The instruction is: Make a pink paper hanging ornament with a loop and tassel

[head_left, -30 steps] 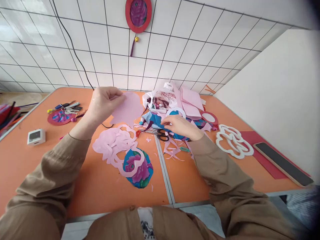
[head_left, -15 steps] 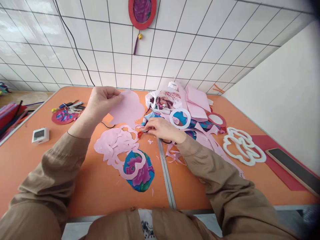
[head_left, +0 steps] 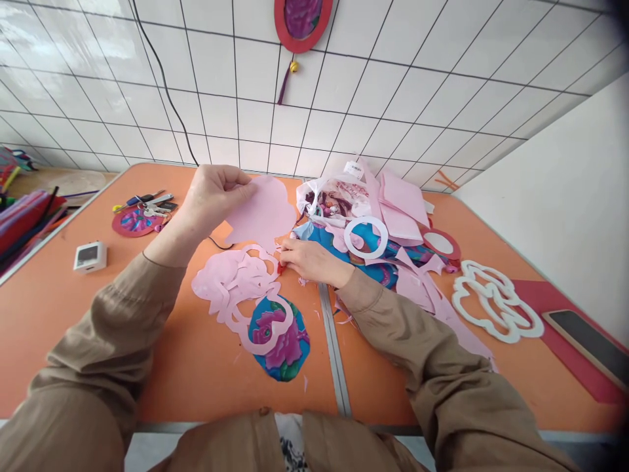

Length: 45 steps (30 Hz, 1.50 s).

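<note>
My left hand point(head_left: 221, 190) is closed, pinching the upper left edge of a pink scalloped sheet point(head_left: 265, 210) between thumb and fingers, holding it raised over the table. My right hand point(head_left: 312, 259) is closed just below the sheet's lower right corner. A small red thing point(head_left: 281, 267) shows under its fingertips; what the fingers hold is mostly hidden. Left of it lies a heap of pink cut-out pieces point(head_left: 233, 278). One pink ring-shaped offcut partly covers a blue fabric piece with a purple flower point(head_left: 280, 347).
Behind my right hand are a clear plastic bag of small items point(head_left: 337, 200), folded pink sheets point(head_left: 400, 203), a white ring point(head_left: 366, 237) and blue fabric. White cloud frames point(head_left: 496, 301) and a phone point(head_left: 590, 344) lie right. Keys point(head_left: 154, 208) and a white box point(head_left: 90, 256) are left.
My right hand has shifted slightly left, its fingertips over the red thing. A dark loop near its wrist no longer shows. My left hand still holds the pink sheet; the view has turned slightly.
</note>
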Each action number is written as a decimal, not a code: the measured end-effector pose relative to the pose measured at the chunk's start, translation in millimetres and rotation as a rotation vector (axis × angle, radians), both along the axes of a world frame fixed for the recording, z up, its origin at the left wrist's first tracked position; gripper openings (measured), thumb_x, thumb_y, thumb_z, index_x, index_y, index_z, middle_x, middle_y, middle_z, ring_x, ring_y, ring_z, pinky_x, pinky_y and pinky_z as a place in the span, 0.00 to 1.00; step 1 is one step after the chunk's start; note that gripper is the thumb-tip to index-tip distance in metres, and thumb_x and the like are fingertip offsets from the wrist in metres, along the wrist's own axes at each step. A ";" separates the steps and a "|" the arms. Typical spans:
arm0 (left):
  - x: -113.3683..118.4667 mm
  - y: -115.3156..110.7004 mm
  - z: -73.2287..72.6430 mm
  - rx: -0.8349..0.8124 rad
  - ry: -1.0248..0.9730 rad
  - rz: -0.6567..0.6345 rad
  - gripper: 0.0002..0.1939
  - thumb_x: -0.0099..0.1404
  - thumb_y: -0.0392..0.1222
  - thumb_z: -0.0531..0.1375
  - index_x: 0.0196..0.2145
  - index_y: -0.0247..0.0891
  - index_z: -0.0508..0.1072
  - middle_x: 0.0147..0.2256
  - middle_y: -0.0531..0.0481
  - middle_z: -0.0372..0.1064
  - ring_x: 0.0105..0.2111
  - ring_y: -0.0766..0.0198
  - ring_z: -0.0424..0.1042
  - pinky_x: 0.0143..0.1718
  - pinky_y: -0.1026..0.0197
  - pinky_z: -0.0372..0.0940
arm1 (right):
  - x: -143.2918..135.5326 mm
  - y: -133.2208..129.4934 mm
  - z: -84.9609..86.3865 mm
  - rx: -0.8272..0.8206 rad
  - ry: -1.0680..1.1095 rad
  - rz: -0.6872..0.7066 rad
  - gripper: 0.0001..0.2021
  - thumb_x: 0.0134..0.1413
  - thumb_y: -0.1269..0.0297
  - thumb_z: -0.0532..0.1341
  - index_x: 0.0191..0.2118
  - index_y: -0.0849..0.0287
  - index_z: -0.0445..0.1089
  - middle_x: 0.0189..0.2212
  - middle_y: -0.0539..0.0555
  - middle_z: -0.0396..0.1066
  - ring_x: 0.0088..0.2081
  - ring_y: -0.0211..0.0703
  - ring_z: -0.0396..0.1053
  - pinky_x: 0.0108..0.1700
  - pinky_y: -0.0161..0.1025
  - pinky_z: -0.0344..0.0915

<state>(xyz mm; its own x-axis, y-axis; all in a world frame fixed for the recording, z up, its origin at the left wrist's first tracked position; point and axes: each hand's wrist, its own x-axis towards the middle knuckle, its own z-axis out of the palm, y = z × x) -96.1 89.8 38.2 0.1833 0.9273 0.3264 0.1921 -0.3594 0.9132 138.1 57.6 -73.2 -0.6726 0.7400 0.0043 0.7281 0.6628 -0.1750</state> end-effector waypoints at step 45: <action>30.9 -33.7 8.9 -0.434 0.124 -0.274 0.08 0.64 0.37 0.64 0.27 0.34 0.77 0.19 0.52 0.70 0.16 0.70 0.66 0.16 0.69 0.58 | 22.3 -33.3 136.6 -0.249 1.088 -0.173 0.08 0.49 0.73 0.63 0.33 0.56 0.79 0.25 0.49 0.74 0.23 0.34 0.65 0.22 0.36 0.57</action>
